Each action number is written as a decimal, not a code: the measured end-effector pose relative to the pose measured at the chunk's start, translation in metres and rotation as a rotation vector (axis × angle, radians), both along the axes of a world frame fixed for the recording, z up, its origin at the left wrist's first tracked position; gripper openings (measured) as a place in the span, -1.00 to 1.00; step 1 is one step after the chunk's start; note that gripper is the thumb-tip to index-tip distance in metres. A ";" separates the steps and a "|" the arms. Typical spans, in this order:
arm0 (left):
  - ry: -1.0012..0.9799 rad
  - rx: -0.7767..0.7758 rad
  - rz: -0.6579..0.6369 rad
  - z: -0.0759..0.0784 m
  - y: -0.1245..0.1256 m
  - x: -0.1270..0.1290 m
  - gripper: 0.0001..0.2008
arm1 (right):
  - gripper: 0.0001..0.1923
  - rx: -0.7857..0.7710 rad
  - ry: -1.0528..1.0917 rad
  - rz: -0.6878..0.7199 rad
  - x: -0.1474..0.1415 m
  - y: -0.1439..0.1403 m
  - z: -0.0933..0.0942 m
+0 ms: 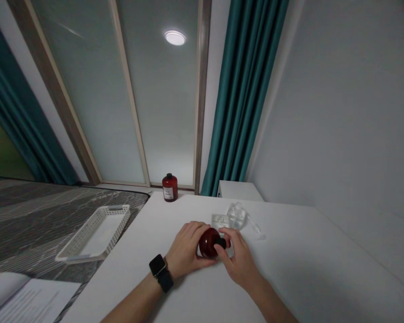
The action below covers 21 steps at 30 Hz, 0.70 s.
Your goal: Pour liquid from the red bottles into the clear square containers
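A dark red bottle (207, 243) with a black cap (221, 243) is tilted over the white table, its cap toward the right. My left hand (187, 247) is wrapped round the bottle's body; a black watch sits on that wrist. With thumb and fingers, my right hand (237, 258) pinches the black cap. Just beyond the hands lie a clear plastic pump or dispenser piece (254, 225), a crumpled clear plastic item (236, 215) and a small clear packet (219, 220). Their exact kinds are hard to make out.
Another red bottle (170, 188) with a black cap and white label stands upright at the table's far left corner. Left of the white table (148, 269), a white perforated basket (97, 233) and an open booklet (37, 298) lie on a grey patterned surface. A white cabinet (240, 190) stands behind.
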<state>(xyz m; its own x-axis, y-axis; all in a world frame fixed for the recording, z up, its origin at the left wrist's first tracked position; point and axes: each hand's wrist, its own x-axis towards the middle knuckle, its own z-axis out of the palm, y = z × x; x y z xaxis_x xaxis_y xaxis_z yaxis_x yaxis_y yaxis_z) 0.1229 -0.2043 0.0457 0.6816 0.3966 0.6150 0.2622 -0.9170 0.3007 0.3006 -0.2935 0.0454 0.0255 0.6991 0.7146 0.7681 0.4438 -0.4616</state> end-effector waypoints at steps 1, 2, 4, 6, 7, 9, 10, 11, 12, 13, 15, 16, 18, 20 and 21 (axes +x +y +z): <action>-0.001 0.001 0.004 0.000 0.000 0.000 -0.27 | -0.72 -0.001 0.006 0.012 -0.001 0.000 0.001; -0.003 -0.001 0.008 -0.001 0.001 -0.001 -0.26 | -0.70 0.000 0.008 0.036 -0.001 0.000 0.001; -0.010 -0.010 0.015 -0.001 0.001 -0.001 -0.26 | -0.63 0.006 0.010 0.085 -0.002 0.000 0.003; -0.022 -0.012 0.020 -0.001 0.002 -0.002 -0.27 | -0.63 0.003 0.011 0.103 -0.001 0.000 0.003; -0.025 -0.010 0.020 -0.001 0.002 -0.002 -0.26 | -0.67 -0.002 0.013 0.101 -0.001 0.000 0.003; -0.024 -0.002 0.022 -0.001 0.003 -0.002 -0.25 | -0.76 -0.012 0.014 0.101 0.001 0.000 0.003; -0.022 -0.002 0.024 -0.001 0.003 -0.002 -0.25 | -0.78 -0.015 0.013 0.112 0.001 0.000 0.004; -0.019 -0.004 0.026 -0.001 0.003 -0.002 -0.24 | -0.76 -0.018 0.012 0.129 0.001 0.000 0.004; -0.019 -0.009 0.029 -0.001 0.003 -0.002 -0.25 | -0.71 -0.021 0.010 0.146 0.001 -0.001 0.004; -0.020 -0.013 0.032 -0.001 0.003 -0.002 -0.25 | -0.67 -0.024 0.008 0.155 0.001 -0.001 0.005; -0.020 -0.018 0.033 -0.001 0.003 -0.002 -0.25 | -0.63 -0.016 0.008 0.141 0.001 -0.001 0.005; -0.017 -0.016 0.033 -0.001 0.002 -0.003 -0.25 | -0.65 -0.006 0.007 0.125 0.002 0.000 0.005; -0.007 -0.011 0.031 -0.001 0.002 -0.003 -0.24 | -0.73 0.009 0.006 0.101 0.002 0.000 0.005; -0.003 -0.007 0.027 -0.001 0.002 -0.003 -0.24 | -0.75 0.005 0.003 0.112 0.003 -0.001 0.005; -0.004 -0.006 0.025 -0.001 0.003 -0.003 -0.24 | -0.73 0.000 0.003 0.125 0.003 -0.001 0.005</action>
<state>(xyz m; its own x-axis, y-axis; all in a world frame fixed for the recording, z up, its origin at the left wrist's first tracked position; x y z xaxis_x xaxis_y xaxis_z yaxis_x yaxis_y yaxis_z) 0.1197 -0.2016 0.0449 0.6690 0.4175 0.6150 0.2839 -0.9081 0.3077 0.3032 -0.2945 0.0505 -0.0597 0.6970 0.7145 0.7056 0.5358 -0.4637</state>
